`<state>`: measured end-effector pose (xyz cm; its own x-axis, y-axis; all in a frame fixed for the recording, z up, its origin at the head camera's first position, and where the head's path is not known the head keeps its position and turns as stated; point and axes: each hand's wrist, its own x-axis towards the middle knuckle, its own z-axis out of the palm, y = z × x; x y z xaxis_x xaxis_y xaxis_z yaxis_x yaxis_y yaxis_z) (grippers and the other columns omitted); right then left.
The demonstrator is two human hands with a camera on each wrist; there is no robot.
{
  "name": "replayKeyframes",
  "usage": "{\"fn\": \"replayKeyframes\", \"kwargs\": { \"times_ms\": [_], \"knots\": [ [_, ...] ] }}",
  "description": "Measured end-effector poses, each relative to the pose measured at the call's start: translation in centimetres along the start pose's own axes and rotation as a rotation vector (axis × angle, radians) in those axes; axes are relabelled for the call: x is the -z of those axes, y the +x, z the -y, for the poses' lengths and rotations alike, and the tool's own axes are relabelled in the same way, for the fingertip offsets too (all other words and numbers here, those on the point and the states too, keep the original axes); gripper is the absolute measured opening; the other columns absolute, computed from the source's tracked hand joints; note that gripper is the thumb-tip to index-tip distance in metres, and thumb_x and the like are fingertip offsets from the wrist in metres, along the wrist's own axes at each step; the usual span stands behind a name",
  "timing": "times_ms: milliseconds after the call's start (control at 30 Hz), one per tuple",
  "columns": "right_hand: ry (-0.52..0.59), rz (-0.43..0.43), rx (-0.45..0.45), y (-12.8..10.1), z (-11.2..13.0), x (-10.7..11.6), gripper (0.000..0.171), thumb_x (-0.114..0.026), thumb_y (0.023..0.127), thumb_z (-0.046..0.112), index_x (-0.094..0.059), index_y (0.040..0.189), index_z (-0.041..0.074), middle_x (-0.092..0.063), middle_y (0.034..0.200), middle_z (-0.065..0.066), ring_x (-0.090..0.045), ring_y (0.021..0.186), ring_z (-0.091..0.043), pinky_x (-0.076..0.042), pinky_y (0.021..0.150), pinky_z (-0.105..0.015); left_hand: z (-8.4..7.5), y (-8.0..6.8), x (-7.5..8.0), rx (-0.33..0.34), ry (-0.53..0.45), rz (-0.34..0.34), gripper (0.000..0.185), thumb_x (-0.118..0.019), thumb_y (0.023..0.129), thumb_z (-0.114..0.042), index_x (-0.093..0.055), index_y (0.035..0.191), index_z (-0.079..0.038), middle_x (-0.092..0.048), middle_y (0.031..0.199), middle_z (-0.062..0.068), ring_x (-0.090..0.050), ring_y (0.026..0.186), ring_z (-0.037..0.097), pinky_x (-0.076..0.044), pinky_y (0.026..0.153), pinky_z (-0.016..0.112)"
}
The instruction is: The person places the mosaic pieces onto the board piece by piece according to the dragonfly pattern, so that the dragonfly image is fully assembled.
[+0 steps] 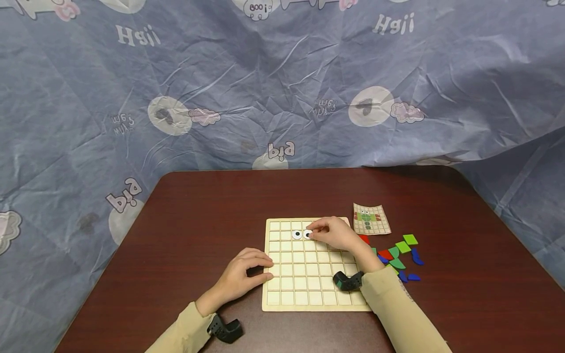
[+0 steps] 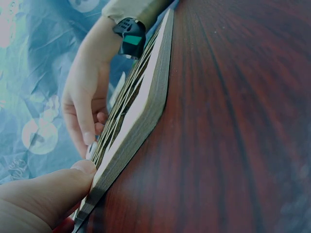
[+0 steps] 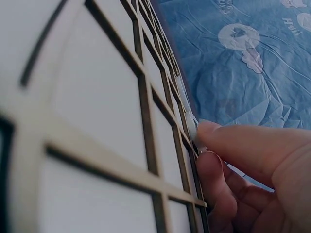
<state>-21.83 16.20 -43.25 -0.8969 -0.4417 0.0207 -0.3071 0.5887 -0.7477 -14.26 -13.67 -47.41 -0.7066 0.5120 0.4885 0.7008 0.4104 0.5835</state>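
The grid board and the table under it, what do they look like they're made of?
The grid board looks like pale unfinished wood, probably thin plywood: matte, with a layered edge in the left wrist view. The table looks like dark reddish wood or wood-look laminate, smooth and slightly glossy, with streaky grain; which one, the pictures leave open.

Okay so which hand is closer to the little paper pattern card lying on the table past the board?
Right. The right hand is on the wooden grid board by the eye pieces, just left of the pattern card. The left hand rests at the board's left edge, farther off.
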Motion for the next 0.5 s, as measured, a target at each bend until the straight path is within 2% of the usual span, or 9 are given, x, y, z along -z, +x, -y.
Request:
{"fn": "replayKeyframes", "kwargs": {
  "times_ms": [300,500],
  "knots": [
    [-0.013,0.018,0.015,-0.3,0.5,0.2,0.027,-0.067,0.088,0.013,-0.067,0.113,0.002,-0.064,0.094,-0.003,-0.053,0.072,-0.016,-0.044,0.061,-0.03,0.1,0.0,0.0,0.01,0.006,0.004,0.022,-0.075,0.082,-0.023,-0.072,0.101,-0.014,-0.063,0.106,-0.007,-0.053,0.106,0.013,-0.047,0.088,0.03],
    [-0.024,0.028,0.002,-0.6,1.3,1.0,0.031,-0.068,0.087,0.017,-0.067,0.115,0.006,-0.064,0.095,0.0,-0.057,0.076,-0.015,-0.046,0.061,-0.028,0.0,0.0,-0.1,0.01,0.0,0.005,0.022,-0.075,0.082,-0.022,-0.072,0.102,-0.014,-0.063,0.107,-0.006,-0.052,0.106,0.013,-0.047,0.088,0.03]
  ]
}}
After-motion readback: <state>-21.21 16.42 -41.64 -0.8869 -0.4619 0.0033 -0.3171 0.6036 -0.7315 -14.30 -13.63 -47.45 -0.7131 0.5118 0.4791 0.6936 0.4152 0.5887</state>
